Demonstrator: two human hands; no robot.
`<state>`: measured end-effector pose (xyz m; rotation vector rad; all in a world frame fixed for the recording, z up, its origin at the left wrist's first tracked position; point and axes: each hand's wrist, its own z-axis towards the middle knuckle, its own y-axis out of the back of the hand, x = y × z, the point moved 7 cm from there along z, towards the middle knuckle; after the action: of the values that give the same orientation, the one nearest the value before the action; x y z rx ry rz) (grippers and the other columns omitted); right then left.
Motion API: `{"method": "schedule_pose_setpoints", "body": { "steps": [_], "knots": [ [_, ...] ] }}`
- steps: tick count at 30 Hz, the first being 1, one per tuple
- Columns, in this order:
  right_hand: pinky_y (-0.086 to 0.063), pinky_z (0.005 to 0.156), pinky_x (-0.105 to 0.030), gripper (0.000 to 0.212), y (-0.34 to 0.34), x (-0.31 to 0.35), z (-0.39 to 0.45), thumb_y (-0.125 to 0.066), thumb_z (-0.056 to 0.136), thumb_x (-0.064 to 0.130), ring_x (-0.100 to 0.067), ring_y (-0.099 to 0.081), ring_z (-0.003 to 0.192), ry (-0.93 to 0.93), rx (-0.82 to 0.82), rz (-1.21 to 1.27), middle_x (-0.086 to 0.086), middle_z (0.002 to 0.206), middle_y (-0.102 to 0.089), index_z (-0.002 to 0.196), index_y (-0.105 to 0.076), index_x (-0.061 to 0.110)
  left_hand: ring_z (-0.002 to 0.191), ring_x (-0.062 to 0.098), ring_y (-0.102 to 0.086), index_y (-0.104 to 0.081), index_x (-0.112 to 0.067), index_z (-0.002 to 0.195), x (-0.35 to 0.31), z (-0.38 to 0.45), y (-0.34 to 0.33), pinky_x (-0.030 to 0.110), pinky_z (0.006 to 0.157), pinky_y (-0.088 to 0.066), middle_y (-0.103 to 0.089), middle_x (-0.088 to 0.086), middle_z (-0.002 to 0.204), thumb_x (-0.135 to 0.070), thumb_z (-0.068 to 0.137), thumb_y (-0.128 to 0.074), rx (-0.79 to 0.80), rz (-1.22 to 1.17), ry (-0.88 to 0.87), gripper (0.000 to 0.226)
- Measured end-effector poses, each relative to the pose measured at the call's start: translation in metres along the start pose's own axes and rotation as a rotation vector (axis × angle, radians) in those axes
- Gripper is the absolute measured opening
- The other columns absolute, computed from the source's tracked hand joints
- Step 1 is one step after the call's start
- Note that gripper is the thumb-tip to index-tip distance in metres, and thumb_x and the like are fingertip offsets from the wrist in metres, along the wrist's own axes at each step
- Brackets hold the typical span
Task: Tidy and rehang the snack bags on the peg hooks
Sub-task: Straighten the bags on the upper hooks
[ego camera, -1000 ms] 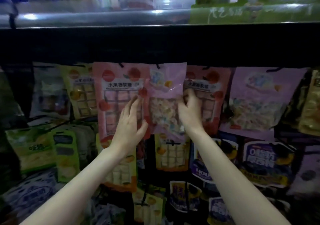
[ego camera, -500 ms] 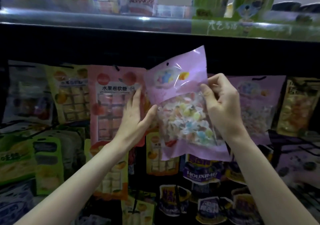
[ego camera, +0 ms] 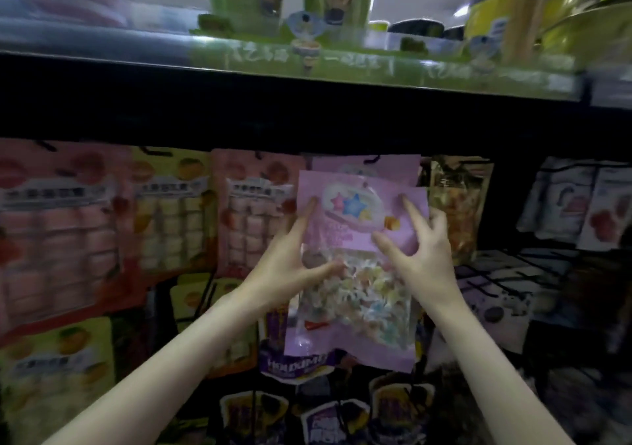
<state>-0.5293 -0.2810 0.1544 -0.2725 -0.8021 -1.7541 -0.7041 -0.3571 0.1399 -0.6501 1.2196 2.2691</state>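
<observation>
A dark shelf (ego camera: pixel 307 102) is spanning the view, with rows of snack packets hanging beneath it. Pink packets (ego camera: pixel 253 212) are hanging left of centre. The person is now holding a lilac candy bag (ego camera: pixel 355 273) flat against a matching lilac bag (ego camera: pixel 393 167) already on its peg, having carried it rightward from the pink row. The left hand (ego camera: pixel 290 266) is pinching its left edge; the right hand (ego camera: pixel 420 256) is gripping its right edge. Hooking it likely comes next.

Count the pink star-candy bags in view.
2. One bag is held by the left hand and right hand; another bag hangs directly behind it. More may be hidden behind those.
</observation>
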Motion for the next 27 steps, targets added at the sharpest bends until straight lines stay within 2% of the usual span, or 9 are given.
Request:
{"method": "schedule_pose_setpoints", "body": {
  "steps": [3, 5, 8, 10, 15, 19, 23, 25, 27],
  "knots": [
    [-0.031, 0.081, -0.01, 0.063, 0.019, -0.011, 0.015, -0.062, 0.084, 0.036, -0.015, -0.044, 0.107, 0.088, -0.077, -0.033, -0.014, 0.129, -0.033, 0.14, -0.036, 0.024, 0.131, 0.027, -0.034, 0.006, -0.041, 0.146, -0.021, 0.014, -0.018, 0.016, 0.094, -0.032, -0.018, 0.006, 0.149, -0.05, 0.077, -0.064, -0.055, 0.067, -0.056, 0.098],
    [-0.032, 0.077, -0.01, 0.057, 0.024, -0.01, 0.026, -0.063, 0.086, 0.031, -0.004, -0.038, 0.093, 0.185, -0.121, -0.061, -0.013, 0.126, -0.033, 0.137, -0.04, 0.028, 0.135, 0.034, -0.027, 0.009, -0.044, 0.144, -0.029, 0.02, -0.026, 0.029, 0.103, -0.033, -0.007, 0.003, 0.152, -0.047, 0.079, -0.064, -0.081, 0.077, -0.068, 0.097],
    [-0.029, 0.079, -0.004, 0.052, 0.023, -0.011, 0.044, -0.064, 0.087, 0.028, 0.009, -0.027, 0.094, 0.245, -0.157, -0.027, -0.003, 0.118, -0.028, 0.135, -0.046, 0.024, 0.143, 0.017, -0.007, 0.01, -0.047, 0.142, -0.033, 0.028, -0.029, 0.033, 0.11, -0.024, 0.008, -0.001, 0.155, -0.046, 0.081, -0.062, -0.117, 0.056, -0.037, 0.094],
    [-0.028, 0.081, -0.004, 0.049, 0.019, -0.016, 0.057, -0.062, 0.088, 0.031, 0.011, -0.026, 0.096, 0.216, -0.14, 0.025, 0.0, 0.12, -0.025, 0.135, -0.047, 0.027, 0.142, 0.015, -0.008, 0.007, -0.045, 0.143, -0.037, 0.033, -0.026, 0.031, 0.109, -0.025, 0.011, -0.003, 0.155, -0.045, 0.082, -0.062, -0.159, 0.088, -0.043, 0.092],
    [-0.032, 0.083, -0.012, 0.043, 0.008, -0.028, 0.075, -0.052, 0.094, 0.034, -0.015, -0.029, 0.126, 0.146, -0.066, 0.028, -0.011, 0.141, -0.022, 0.136, -0.045, 0.033, 0.143, 0.016, -0.008, -0.002, -0.038, 0.146, -0.039, 0.043, -0.02, 0.026, 0.106, -0.027, 0.011, -0.003, 0.155, -0.044, 0.082, -0.064, -0.205, 0.154, -0.038, 0.089],
    [-0.035, 0.075, -0.021, 0.041, 0.008, -0.027, 0.082, -0.05, 0.095, 0.031, -0.018, -0.033, 0.114, 0.139, -0.04, 0.006, -0.013, 0.14, -0.022, 0.136, -0.046, 0.03, 0.143, 0.013, -0.007, -0.009, -0.033, 0.148, -0.035, 0.05, -0.019, 0.019, 0.107, -0.019, 0.01, -0.004, 0.155, -0.045, 0.08, -0.066, -0.22, 0.137, -0.023, 0.089],
    [-0.029, 0.064, -0.023, 0.041, 0.002, -0.033, 0.087, -0.049, 0.095, 0.03, -0.027, -0.038, 0.113, 0.109, 0.009, -0.11, -0.015, 0.14, -0.023, 0.136, -0.045, 0.03, 0.136, 0.019, -0.028, -0.012, -0.029, 0.149, -0.03, 0.052, -0.022, 0.024, 0.104, -0.029, 0.009, -0.002, 0.156, -0.046, 0.079, -0.066, -0.176, 0.155, 0.006, 0.091],
    [-0.035, 0.067, -0.026, 0.043, -0.005, -0.036, 0.088, -0.046, 0.096, 0.033, -0.032, -0.043, 0.111, 0.089, 0.031, -0.192, -0.014, 0.143, -0.019, 0.139, -0.041, 0.032, 0.135, 0.02, -0.028, -0.009, -0.029, 0.149, -0.026, 0.055, -0.023, 0.026, 0.105, -0.027, 0.012, 0.0, 0.156, -0.048, 0.08, -0.065, -0.151, 0.195, 0.047, 0.091],
    [-0.042, 0.082, -0.035, 0.046, -0.014, -0.036, 0.093, -0.045, 0.097, 0.033, -0.036, -0.035, 0.123, 0.105, 0.044, -0.256, -0.015, 0.147, -0.013, 0.142, -0.037, 0.029, 0.141, 0.027, -0.013, -0.004, -0.029, 0.149, -0.019, 0.062, -0.022, 0.035, 0.111, -0.021, 0.014, 0.005, 0.155, -0.05, 0.082, -0.06, -0.16, 0.312, 0.093, 0.09]
  ]
}}
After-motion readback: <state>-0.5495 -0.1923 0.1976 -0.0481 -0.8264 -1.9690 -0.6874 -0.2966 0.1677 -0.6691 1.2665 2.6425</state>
